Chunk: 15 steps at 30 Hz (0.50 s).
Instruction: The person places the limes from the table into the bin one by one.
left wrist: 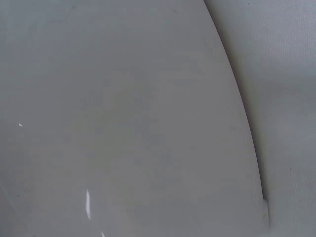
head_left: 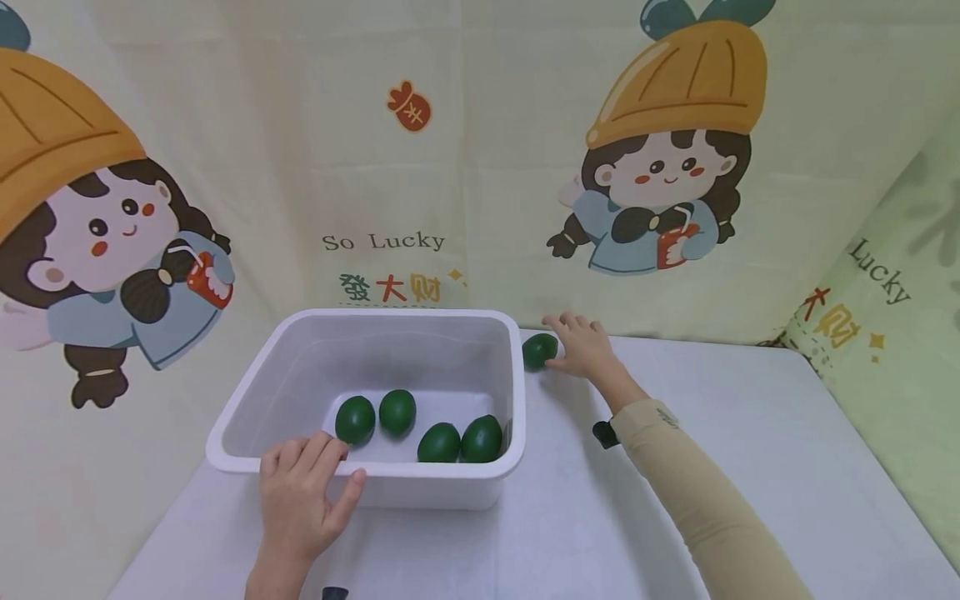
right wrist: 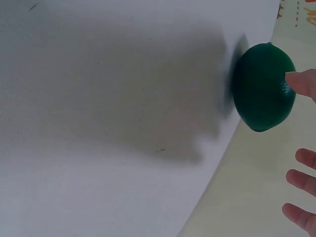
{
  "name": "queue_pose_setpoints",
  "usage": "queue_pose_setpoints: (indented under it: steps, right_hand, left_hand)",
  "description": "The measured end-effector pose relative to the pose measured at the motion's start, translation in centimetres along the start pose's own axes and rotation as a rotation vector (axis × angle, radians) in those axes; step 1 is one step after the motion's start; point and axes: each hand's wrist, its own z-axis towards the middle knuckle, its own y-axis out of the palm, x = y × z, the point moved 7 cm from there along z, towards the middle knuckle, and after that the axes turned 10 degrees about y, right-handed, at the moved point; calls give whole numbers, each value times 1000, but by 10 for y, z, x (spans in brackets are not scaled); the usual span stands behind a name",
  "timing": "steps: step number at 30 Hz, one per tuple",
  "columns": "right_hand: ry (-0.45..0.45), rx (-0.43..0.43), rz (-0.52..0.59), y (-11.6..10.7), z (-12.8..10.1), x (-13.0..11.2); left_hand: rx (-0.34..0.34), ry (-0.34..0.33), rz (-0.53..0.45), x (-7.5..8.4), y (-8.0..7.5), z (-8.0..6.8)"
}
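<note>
In the head view my left hand (head_left: 300, 492) holds the near rim of a white plastic tub (head_left: 255, 400), fingers bent over the edge and thumb in front. Four-sided and deep, the tub contains several green limes (head_left: 397, 412) on its floor. The left wrist view shows only its smooth outer wall (left wrist: 133, 118). My right hand (head_left: 587, 346) is beyond the tub's right side, fingers spread, beside one more lime (head_left: 538, 352). In the right wrist view the thumb (right wrist: 303, 83) overlaps that pointed lime (right wrist: 261, 89); whether it touches cannot be told.
A white-covered table (head_left: 570, 517) lies under everything. Behind it hangs a pale cloth backdrop (head_left: 510, 167) printed with cartoon figures and lettering; it meets the table's back edge close to the lime. Another printed cloth (head_left: 900, 400) borders the right side.
</note>
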Motion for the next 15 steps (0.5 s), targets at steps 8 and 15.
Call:
queue_pose_setpoints:
  steps: [8,15]
  right_hand:
    - [21,-16,10,12,5,3]
    - [51,-31,19,21,9,6]
  left_hand:
    - [14,1,2,0,-1,-1]
    - [10,2,-1,0,-1,-2]
